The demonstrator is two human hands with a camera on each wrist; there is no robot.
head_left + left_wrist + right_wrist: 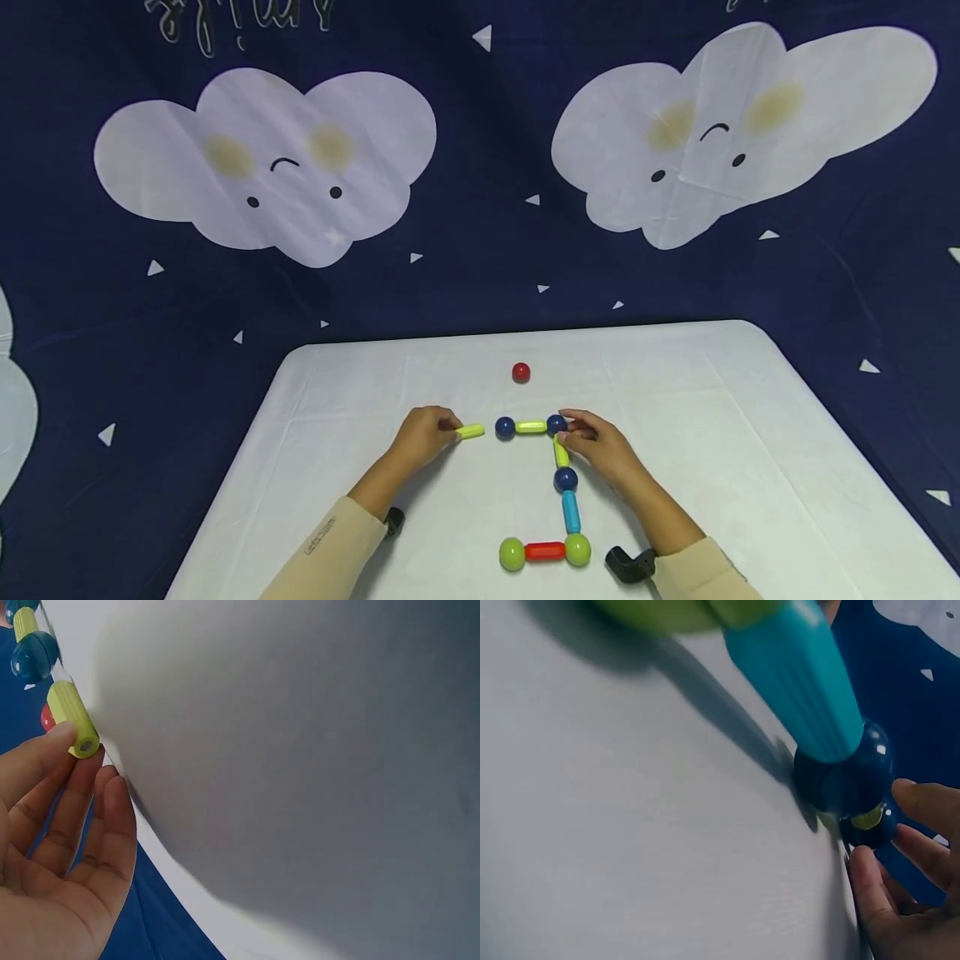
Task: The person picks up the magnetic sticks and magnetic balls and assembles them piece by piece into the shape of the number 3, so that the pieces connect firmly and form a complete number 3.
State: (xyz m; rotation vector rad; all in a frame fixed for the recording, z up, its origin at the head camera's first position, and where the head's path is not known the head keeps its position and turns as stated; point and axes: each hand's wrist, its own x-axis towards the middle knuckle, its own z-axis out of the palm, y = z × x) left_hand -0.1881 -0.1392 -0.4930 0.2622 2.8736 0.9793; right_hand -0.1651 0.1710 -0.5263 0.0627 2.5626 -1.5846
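My left hand (424,437) pinches a yellow-green toy rod (472,431) between thumb and fingers; the left wrist view shows a hole in the end of this rod (73,712). A small gap separates its tip from a blue ball (505,428) at the chain's left end. Another yellow-green rod (531,427) joins that ball to a blue corner ball (556,424), which my right hand (606,448) holds at its fingertips. From the corner, a third yellow-green rod (561,453) runs toward me to a blue ball (566,479), followed by a light-blue rod (571,512).
The chain ends nearest me with a green ball (577,550), a red rod (544,552) and another green ball (512,553). A loose red ball (521,372) lies farther back on the white table (360,392). Behind the table hangs a dark blue cloth (480,250) with clouds.
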